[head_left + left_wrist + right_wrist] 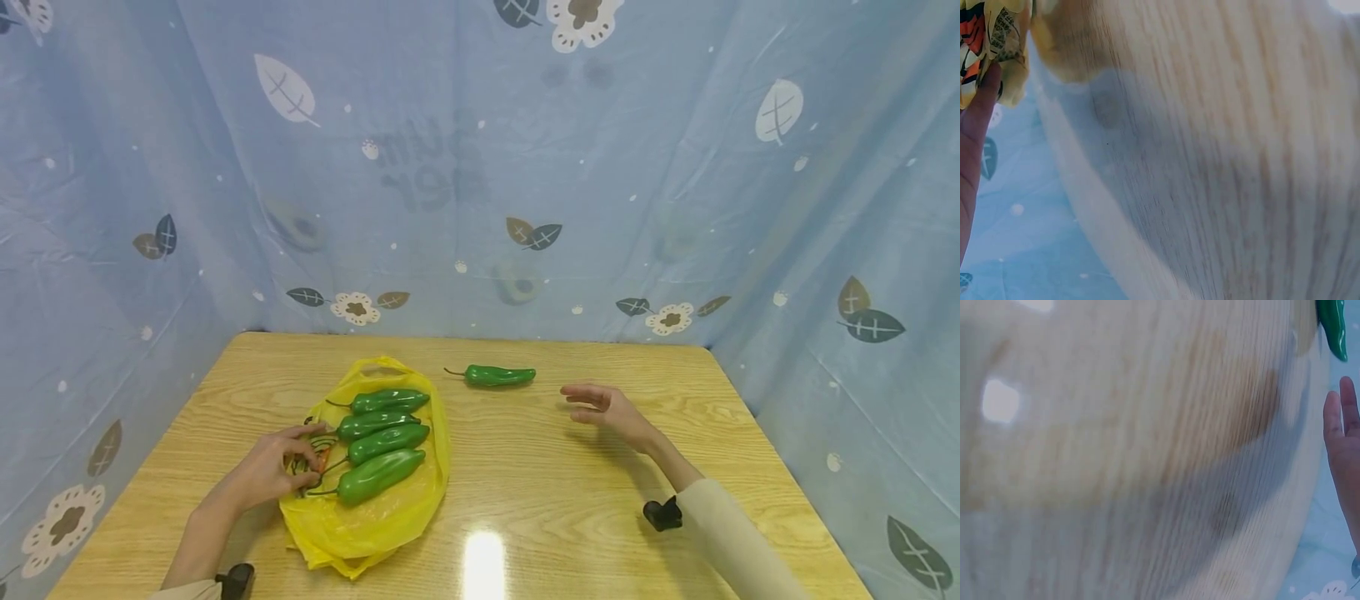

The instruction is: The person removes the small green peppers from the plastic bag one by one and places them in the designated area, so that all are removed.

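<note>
A yellow plastic bag (405, 533) lies spread on the left of the table, with several green peppers (382, 477) side by side on it, stems to the left. At the bag's left edge my left hand (262, 467) pinches the printed plastic between curved fingers and thumb, close by the stems. In the left wrist view a finger (982, 103) presses against the bag's printed part (1004, 37). One more green pepper (500, 376) lies alone at the back. To the right of its tip, my right hand (611, 414) hovers with loosely bent fingers, holding nothing.
The wooden table (570, 508) has a bright light reflection near its front. A blue patterned curtain (465, 167) hangs behind and along both sides of the table.
</note>
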Demonstrator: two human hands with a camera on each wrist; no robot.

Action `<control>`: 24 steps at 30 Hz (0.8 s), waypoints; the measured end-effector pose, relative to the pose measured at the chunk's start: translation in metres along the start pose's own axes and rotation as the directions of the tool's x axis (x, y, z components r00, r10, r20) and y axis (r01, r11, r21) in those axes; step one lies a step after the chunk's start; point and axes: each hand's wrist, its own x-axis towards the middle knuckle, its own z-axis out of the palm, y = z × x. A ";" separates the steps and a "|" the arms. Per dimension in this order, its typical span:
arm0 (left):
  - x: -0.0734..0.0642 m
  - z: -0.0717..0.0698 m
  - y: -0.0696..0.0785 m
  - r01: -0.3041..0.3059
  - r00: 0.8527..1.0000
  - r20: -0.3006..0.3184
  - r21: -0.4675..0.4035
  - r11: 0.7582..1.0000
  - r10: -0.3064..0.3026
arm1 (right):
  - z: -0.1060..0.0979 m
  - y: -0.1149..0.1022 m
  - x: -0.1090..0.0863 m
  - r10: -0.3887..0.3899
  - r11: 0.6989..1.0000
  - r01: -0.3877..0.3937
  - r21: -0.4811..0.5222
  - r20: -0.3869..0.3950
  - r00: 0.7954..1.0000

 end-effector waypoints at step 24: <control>-0.001 0.001 -0.002 -0.043 0.999 -0.014 0.014 0.999 0.043 | 0.038 -0.016 -0.027 -0.112 0.987 0.111 0.116 0.001 0.994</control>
